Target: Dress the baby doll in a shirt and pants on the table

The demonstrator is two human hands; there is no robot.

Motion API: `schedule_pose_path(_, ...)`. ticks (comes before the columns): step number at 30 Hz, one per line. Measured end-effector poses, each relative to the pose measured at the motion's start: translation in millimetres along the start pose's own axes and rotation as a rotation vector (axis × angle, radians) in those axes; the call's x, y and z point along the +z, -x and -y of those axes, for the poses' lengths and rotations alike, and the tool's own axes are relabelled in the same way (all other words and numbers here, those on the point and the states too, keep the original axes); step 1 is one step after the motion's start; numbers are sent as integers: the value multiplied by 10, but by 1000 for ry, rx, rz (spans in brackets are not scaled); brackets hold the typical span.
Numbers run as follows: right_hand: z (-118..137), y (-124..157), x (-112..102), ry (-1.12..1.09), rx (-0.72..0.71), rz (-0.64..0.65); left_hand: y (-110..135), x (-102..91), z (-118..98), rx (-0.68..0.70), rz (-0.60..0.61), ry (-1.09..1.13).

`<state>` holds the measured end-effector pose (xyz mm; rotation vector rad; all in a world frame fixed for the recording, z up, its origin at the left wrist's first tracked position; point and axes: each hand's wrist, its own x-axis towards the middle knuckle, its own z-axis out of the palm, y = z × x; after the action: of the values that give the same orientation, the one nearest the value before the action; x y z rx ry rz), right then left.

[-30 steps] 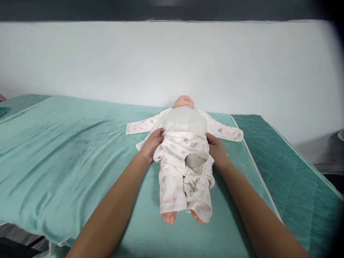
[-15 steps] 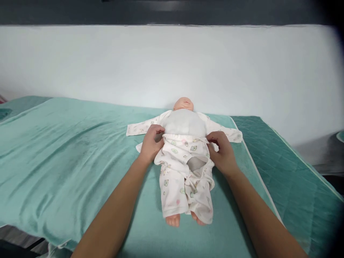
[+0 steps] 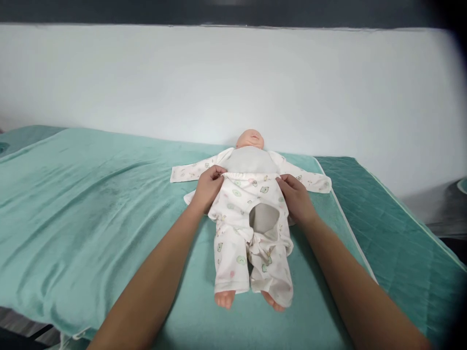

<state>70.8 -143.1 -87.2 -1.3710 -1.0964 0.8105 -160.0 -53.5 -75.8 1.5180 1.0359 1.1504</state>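
Left hand (image 3: pixel 207 187) and right hand (image 3: pixel 296 198) each pinch the trousers (image 3: pixel 248 223) waistband, either side of the doll (image 3: pixel 250 160) on the green blanket (image 3: pixel 91 204).

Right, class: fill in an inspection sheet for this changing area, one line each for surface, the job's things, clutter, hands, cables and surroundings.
Surface: teal towel spread over a padded table.
Job's things: baby doll lying face up; printed white trousers on its legs, waistband at the belly; open printed top under it, sleeves spread.
Clutter: nothing seen.
Hands: left hand and right hand both grip the waistband.
Cables: nothing seen.
Surroundings: white wall behind; quilted green mat on the right.
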Motion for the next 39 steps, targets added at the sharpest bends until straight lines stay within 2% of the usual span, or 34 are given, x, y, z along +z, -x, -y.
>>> schedule_pose_path(3,-44,-50,33,-111,64,40,-35,34,-18,-164,-71,64)
schedule_pose_path(5,-69,-29,44,-85,20,21,-16,38,-17,-175,-56,79)
schedule_pose_path(7,-76,11,45,-7,-78,-31,25,29,-13,-40,-32,49)
schedule_pose_path(10,-52,50,32,90,-222,-59,83,13,-27,280,15,-96)
schedule_pose_path(11,-39,49,26,110,-258,-51,93,11,-38,352,40,-151)
schedule_pose_path(13,-15,29,14,149,-314,-24,99,11,-66,404,89,-239)
schedule_pose_path(19,50,-109,-2,278,-287,23,27,0,-167,239,189,-282)
schedule_pose_path(23,88,-310,39,352,-236,7,-172,-1,-155,167,152,-250)
schedule_pose_path(26,71,-466,88,74,-34,82,-371,30,-63,2,142,-75)
schedule_pose_path(29,17,-527,103,-222,149,136,-456,64,14,-154,173,126)
schedule_pose_path(35,-81,-448,4,-270,148,137,-276,48,-14,-170,120,134)
schedule_pose_path(39,-157,-420,-80,-345,176,92,-197,-1,1,-156,140,204)
